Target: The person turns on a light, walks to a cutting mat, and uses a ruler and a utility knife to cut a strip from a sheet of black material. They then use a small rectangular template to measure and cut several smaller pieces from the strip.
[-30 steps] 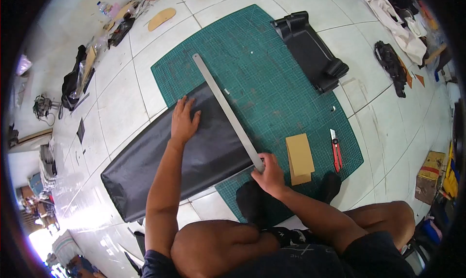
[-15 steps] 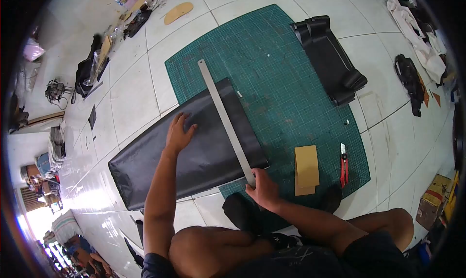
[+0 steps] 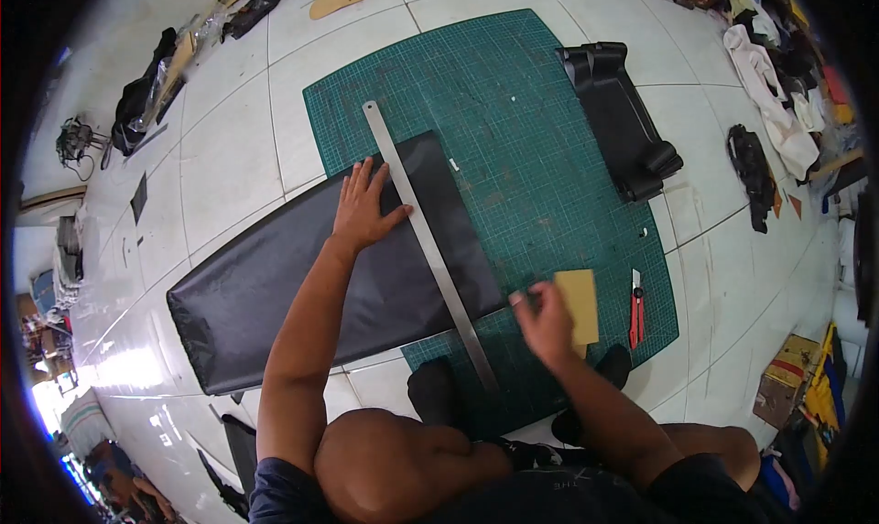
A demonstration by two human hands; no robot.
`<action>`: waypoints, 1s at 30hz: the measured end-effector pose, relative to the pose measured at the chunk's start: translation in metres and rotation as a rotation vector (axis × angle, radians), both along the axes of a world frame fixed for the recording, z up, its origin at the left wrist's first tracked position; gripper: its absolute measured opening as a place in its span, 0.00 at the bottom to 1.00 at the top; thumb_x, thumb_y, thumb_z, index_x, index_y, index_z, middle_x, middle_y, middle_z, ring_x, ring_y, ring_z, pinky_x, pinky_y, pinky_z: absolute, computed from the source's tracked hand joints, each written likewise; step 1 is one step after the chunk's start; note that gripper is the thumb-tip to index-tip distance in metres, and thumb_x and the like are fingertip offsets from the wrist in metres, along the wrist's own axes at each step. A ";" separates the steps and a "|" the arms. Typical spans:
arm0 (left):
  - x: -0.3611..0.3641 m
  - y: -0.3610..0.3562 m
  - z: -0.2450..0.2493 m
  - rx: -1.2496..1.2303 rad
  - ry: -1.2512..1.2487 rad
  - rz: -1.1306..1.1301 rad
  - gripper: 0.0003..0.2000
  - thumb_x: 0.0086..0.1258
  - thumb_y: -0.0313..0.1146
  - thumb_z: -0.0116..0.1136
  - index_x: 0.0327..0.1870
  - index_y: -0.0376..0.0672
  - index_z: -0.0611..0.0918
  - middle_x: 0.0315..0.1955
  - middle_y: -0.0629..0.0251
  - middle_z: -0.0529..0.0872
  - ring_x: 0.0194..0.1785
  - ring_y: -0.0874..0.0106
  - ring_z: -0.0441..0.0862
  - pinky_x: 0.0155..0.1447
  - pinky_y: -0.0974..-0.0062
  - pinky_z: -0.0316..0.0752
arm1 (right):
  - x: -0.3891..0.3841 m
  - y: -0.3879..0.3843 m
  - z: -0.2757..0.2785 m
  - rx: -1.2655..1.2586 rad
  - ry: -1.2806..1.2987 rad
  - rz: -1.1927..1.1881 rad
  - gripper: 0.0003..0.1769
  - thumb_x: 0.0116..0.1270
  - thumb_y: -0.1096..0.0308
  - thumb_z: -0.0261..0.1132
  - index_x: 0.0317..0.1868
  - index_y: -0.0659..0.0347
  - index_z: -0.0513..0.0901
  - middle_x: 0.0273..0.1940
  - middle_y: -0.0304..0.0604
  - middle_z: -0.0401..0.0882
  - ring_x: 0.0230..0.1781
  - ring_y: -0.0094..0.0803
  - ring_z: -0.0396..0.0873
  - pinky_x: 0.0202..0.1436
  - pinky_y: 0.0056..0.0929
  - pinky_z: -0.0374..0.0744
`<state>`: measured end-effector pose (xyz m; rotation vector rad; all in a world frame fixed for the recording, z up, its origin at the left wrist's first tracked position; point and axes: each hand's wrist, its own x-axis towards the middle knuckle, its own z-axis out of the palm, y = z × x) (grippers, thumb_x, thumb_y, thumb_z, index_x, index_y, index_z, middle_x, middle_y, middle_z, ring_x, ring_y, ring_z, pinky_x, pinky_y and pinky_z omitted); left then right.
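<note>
A long steel ruler point(image 3: 428, 242) lies slantwise across a folded black sheet point(image 3: 302, 286), its near end reaching past the sheet onto the green cutting mat point(image 3: 513, 176). My left hand point(image 3: 364, 211) rests flat on the sheet with fingers spread, thumb and fingertips at the ruler's left edge. Off the ruler, my right hand point(image 3: 547, 327) hovers over the mat beside a tan card piece point(image 3: 580, 306). Its fingers are loosely bent and apart, with nothing visible in them. A red utility knife point(image 3: 636, 312) with its blade out lies right of the card.
A folded roll of black material point(image 3: 618, 121) sits at the mat's right edge. My feet in dark socks point(image 3: 432, 391) are at the mat's near edge. A tan oval piece point(image 3: 341, 0) lies on the white tiles. Cloth and scraps point(image 3: 774, 103) line the right side.
My right hand has let go of the ruler's near end and moved right, toward the card. My left hand has slid up and right to the ruler. The view has shifted slightly.
</note>
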<state>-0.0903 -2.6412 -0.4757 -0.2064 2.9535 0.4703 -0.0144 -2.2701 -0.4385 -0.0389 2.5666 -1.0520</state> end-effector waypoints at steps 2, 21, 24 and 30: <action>-0.001 0.006 -0.003 -0.011 -0.007 0.011 0.52 0.63 0.69 0.65 0.82 0.45 0.62 0.83 0.48 0.54 0.86 0.48 0.45 0.86 0.50 0.42 | -0.021 0.025 -0.003 0.162 0.209 -0.195 0.33 0.71 0.41 0.68 0.57 0.66 0.80 0.50 0.56 0.84 0.54 0.55 0.82 0.59 0.48 0.78; -0.017 0.011 -0.018 -0.002 -0.027 0.063 0.65 0.45 0.69 0.77 0.82 0.40 0.59 0.82 0.48 0.55 0.86 0.49 0.48 0.83 0.35 0.46 | -0.045 0.101 -0.014 0.678 0.061 -0.299 0.50 0.67 0.36 0.67 0.71 0.76 0.71 0.68 0.73 0.72 0.68 0.67 0.73 0.70 0.57 0.74; -0.018 0.008 -0.017 -0.002 -0.060 0.054 0.67 0.43 0.69 0.79 0.83 0.42 0.58 0.83 0.49 0.54 0.86 0.49 0.47 0.84 0.38 0.46 | -0.051 0.084 0.012 0.760 -0.059 -0.180 0.51 0.67 0.36 0.67 0.72 0.77 0.70 0.69 0.73 0.71 0.70 0.67 0.72 0.73 0.54 0.71; -0.018 -0.004 -0.007 0.034 -0.104 -0.009 0.69 0.39 0.66 0.82 0.83 0.41 0.57 0.83 0.49 0.53 0.86 0.49 0.47 0.84 0.40 0.49 | -0.058 0.110 -0.024 0.370 0.111 -0.350 0.43 0.74 0.44 0.65 0.72 0.74 0.70 0.68 0.71 0.72 0.70 0.61 0.73 0.73 0.50 0.71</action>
